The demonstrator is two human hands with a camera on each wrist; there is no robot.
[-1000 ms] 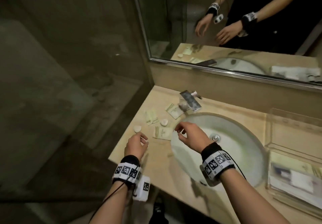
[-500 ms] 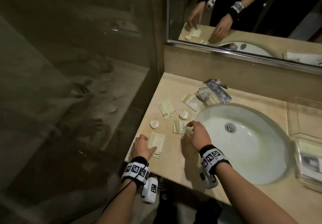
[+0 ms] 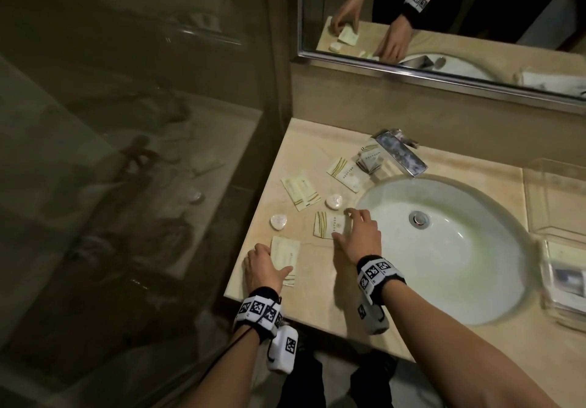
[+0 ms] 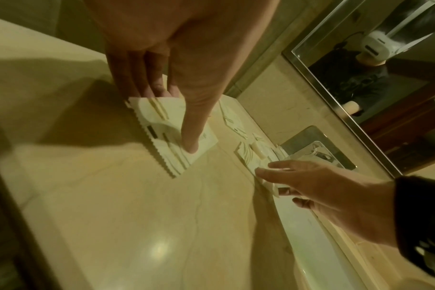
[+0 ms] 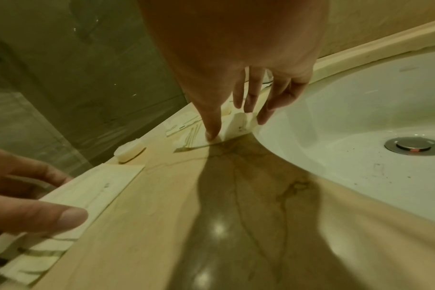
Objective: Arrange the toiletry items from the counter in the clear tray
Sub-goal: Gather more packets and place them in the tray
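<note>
Several cream sachets and two white soaps lie on the beige counter, left of the basin. My left hand pinches the nearest sachet at the counter's left edge, thumb on top and fingers at its far edge. My right hand holds the right end of another sachet by the basin rim, its thumb pressing down and the fingers at the lifted edge. The clear tray stands at the far right.
A white basin fills the middle of the counter, with a chrome faucet behind it. A small box and two more sachets lie near the faucet. A glass partition borders the left side, and a mirror hangs above.
Both hands have come down from above the counter onto sachets. The left thumb now lies across the near sachet, and the right hand has settled on the sachet by the basin.
</note>
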